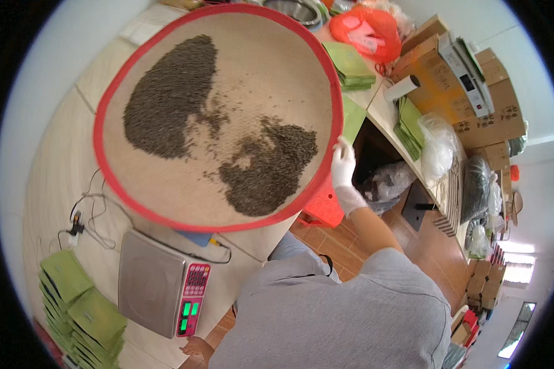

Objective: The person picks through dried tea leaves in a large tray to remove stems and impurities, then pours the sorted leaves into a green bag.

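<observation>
1. Step's probably steadying the tray [271, 74] over the table [55, 184], gloved right hand [343, 167] at its rim (left hand [197, 348] near the scale [151, 283]).
2. Can't tell if either hand's fingers pinch.
3. Next move likely needs level handling; grains [172, 104] look loose.

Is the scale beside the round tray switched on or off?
On: the scale's small display windows glow green on its pink panel.

Our white-gloved right hand [345, 166] is at the right edge of the tray [340, 104]; our bare left hand [197, 347] hangs low.
</observation>
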Demonstrator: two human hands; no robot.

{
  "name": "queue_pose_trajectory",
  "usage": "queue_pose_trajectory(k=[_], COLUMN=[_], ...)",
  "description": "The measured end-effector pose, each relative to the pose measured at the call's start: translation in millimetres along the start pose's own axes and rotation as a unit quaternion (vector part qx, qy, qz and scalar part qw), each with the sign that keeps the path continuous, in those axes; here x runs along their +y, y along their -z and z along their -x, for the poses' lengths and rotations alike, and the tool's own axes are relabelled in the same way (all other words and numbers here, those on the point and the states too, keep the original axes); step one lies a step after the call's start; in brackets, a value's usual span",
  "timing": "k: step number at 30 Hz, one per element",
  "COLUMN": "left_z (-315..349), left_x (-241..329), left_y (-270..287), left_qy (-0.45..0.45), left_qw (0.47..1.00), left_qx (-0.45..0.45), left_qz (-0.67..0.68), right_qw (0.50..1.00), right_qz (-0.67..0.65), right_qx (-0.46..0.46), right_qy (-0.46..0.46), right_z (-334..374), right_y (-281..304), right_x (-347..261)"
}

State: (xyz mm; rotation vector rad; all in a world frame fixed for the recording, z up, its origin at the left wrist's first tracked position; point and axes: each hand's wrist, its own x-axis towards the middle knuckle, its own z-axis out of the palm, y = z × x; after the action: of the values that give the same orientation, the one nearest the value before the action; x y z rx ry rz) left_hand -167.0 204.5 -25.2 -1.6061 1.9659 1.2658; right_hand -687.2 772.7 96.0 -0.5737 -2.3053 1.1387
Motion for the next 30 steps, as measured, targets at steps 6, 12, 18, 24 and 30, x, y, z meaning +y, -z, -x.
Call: queue_pose_trajectory(k=[6,12,18,24,30], left_z=[49,76,67,86,89], left_x=[70,124,150,173,160], left_y=[-39,-90,-109,-158,-202], left_qy=[0.125,0.192,0.215,-0.024,-0.086], left_qw=[0.990,0.978,0.972,0.995,0.987], left_qx=[-0.058,-0.087,-0.030,-0.095,-0.127], left_qz=[-0.021,0.005,0.093,0.004,0.055], right_qw=[0.906,0.884,0.932,0.917,0.941], right_qz=[0.283,0.120,0.177,0.279,0.263], right_qx=[0.064,-0.086,0.022,-0.113,-0.080], right_qy=[-0.307,-0.443,-0.315,-0.264,-0.196], right_z=[-146,-157,-146,-139,-149], right_y=[5,-13,-7,23,79], right_x=[142,193,194,188,151])
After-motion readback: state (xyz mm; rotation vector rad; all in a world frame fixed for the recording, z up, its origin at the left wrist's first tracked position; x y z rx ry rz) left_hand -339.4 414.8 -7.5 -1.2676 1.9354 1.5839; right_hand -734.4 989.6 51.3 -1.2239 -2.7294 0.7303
